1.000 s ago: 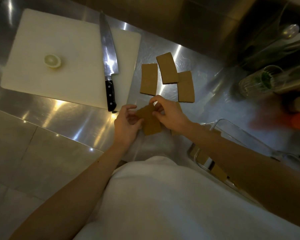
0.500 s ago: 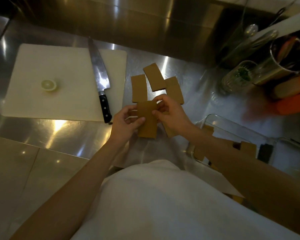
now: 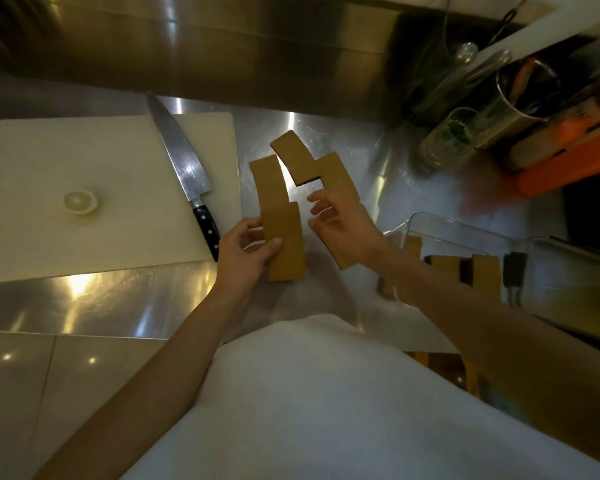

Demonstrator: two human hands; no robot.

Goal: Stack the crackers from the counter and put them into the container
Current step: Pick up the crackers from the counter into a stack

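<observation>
Two hands: both work low over the steel counter (image 3: 125, 299), just beyond the person's white apron (image 3: 326, 403).
Left hand (image 3: 245, 252): fingers curled around a cracker stack (image 3: 284, 240), thumb across its face, the stack held off the counter.
Right hand (image 3: 343, 225): fingers spread and loosely bent just right of the stack, not touching it; another cracker (image 3: 342, 256) shows under the palm, and whether the hand grips it I cannot tell.
Container (image 3: 465, 230): clear, right of the right forearm, with several crackers (image 3: 485, 275) standing inside.
Loose crackers: three lie on the counter past the hands: one (image 3: 267, 180) on the left, one (image 3: 297, 157) angled in the middle, one (image 3: 338, 176) on the right overlapped by the middle one.
Cutting board (image 3: 84, 161): white, to the left, carrying a chef's knife (image 3: 184, 168) and a lemon half (image 3: 80, 201).
Far right: a glass jar (image 3: 447, 140) and a metal cup (image 3: 520, 102), blurred.
</observation>
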